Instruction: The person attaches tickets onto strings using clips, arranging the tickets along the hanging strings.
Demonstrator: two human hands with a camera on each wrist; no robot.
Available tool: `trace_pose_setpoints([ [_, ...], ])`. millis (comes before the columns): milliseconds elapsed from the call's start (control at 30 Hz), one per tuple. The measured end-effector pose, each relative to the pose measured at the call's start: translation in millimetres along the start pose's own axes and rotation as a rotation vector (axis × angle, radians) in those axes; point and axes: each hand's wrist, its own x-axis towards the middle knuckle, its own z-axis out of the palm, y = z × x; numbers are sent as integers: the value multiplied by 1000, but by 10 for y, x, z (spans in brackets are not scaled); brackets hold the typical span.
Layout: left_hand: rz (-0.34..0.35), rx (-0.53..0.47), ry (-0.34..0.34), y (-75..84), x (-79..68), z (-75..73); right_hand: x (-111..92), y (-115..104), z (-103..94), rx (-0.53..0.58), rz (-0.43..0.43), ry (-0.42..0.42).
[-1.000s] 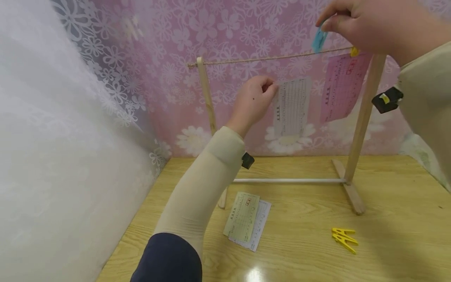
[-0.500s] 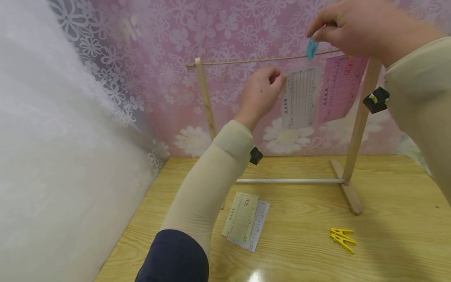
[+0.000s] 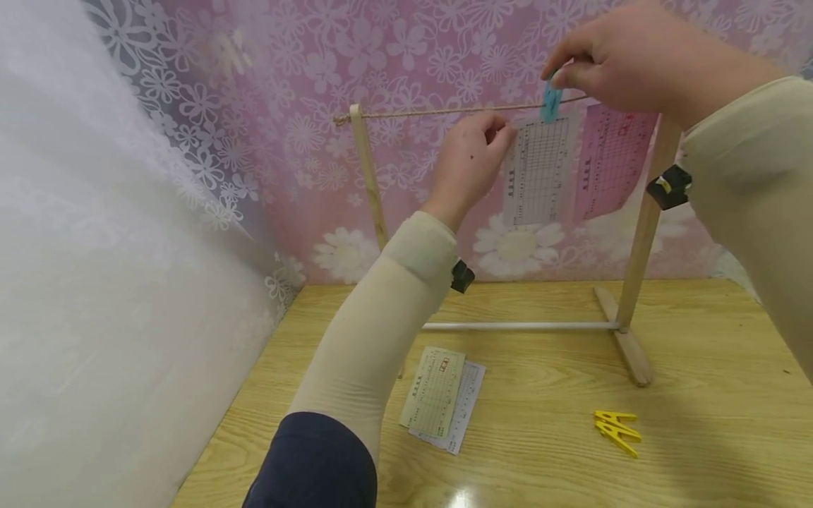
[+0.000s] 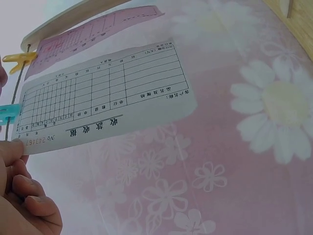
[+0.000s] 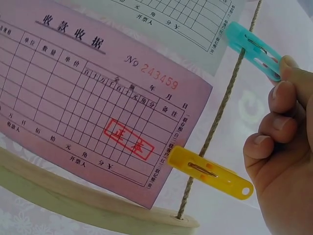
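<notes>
For a tidy clip, I'd keep the thin white printed paper slip (image 3: 538, 180) flat with its top edge right up at the twisted tan rope (image 5: 221, 108), and make sure the light blue plastic clothespin (image 3: 551, 102) bites paper and rope together before letting go of either. The left hand (image 3: 470, 161) is pinching the slip's upper corner, so the sheet hangs just to the right of those fingers. The right hand (image 3: 612, 60) pinches the clothespin's end, the rest poking down across the rope; can't tell if it's caught the paper yet. The pink printed paper slip (image 3: 612, 166) hangs below that hand, and two yellow plastic clothespins (image 3: 616, 429) lie on the pale wooden desk (image 3: 540, 388) well beneath it.
</notes>
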Motion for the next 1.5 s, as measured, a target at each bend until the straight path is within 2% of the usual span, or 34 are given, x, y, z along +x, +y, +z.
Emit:
trace_pose_setpoints([
  [467, 28, 76, -1, -6, -6, -39, -5, 4, 50, -15, -22, -36],
  [967, 14, 88, -22, 22, -4, -45, -61, -43, 29, -52, -27, -31],
  [1267, 34, 94, -4, 6, -25, -52, -101, -42, 11, -64, -44, 7],
  [1500, 49, 68, -7, -63, -72, -50, -218, -52, 33, -54, -84, 83],
])
